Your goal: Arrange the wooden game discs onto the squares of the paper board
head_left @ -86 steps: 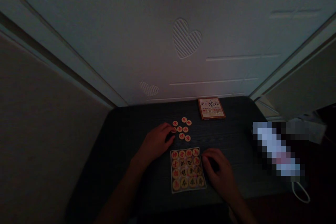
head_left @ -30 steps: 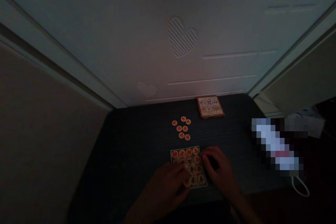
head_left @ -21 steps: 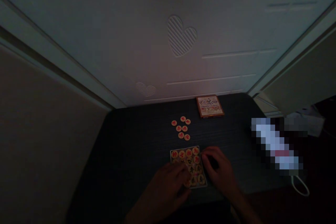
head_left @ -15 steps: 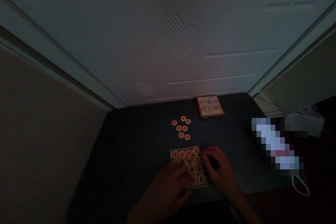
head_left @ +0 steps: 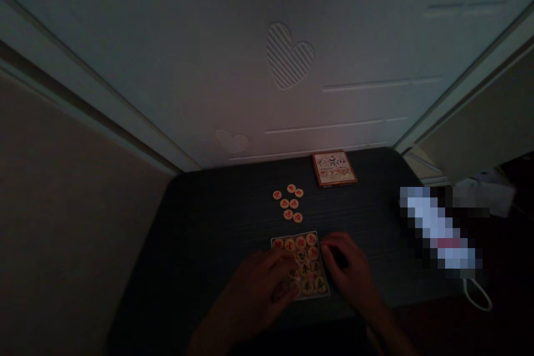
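Note:
A shallow square box (head_left: pixel 327 288) of xiangqi pieces lies on the dark table in front of me. Rows of round wooden pieces fill its visible part, some with red characters and some with black. My left hand (head_left: pixel 262 283) reaches over the box's left side, its fingers bent and its thumb apart from them. Between them a black-marked piece (head_left: pixel 293 273) shows in its row, and the hand hides the pieces at the lower left. At the right edge of the box, the curled fingers of my right hand (head_left: pixel 348 264) rest against its rim.
Several loose red-marked pieces (head_left: pixel 288 204) lie behind the box. A flat lid with printed characters (head_left: pixel 335 168) sits at the table's back edge, near a pale panel with heart reliefs (head_left: pixel 289 57). A pixelated pale object with a cord loop (head_left: pixel 442 231) is at the right.
My left hand has shifted left and its fingers have spread from the thumb, uncovering more pieces at the bottom of the box. The right hand has stayed at the rim.

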